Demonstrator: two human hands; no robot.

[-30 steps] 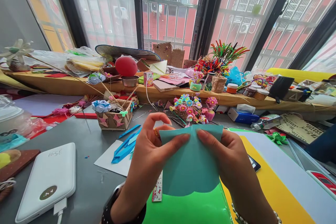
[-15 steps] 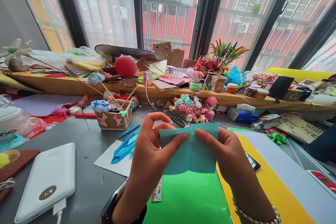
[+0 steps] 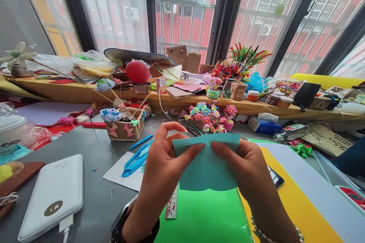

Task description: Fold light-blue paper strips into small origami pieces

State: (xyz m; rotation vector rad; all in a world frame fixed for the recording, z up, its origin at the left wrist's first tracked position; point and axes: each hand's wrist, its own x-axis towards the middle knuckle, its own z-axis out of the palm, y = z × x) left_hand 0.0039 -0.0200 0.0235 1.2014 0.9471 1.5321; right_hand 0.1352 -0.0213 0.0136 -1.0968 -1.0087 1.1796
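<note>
A sheet of teal paper [image 3: 207,171] is held up in front of me, with a soft crease down its middle. My left hand [image 3: 168,163] pinches its upper part from the left, thumb on the near face and fingers behind. From the right, my right hand [image 3: 239,163] grips it the same way, and the two thumb tips lie close together near the crease. Below the paper lies a shiny green mat [image 3: 199,216], with a patterned ruler [image 3: 171,205] on its left edge. Folded blue paper strips [image 3: 137,161] rest on a white sheet [image 3: 118,176] left of my hands.
A white power bank [image 3: 53,193] with a plugged-in cable lies at the left. Behind my hands stand a cardboard basket [image 3: 124,129] and a bunch of small flowers [image 3: 203,115]. Yellow paper [image 3: 293,201] and a tissue box [image 3: 265,124] are at the right. A cluttered ledge [image 3: 182,102] runs behind.
The paper's upper corners have spread slightly farther apart and its face looks flatter. The thumbs have drawn a little apart, both hands keeping their grip.
</note>
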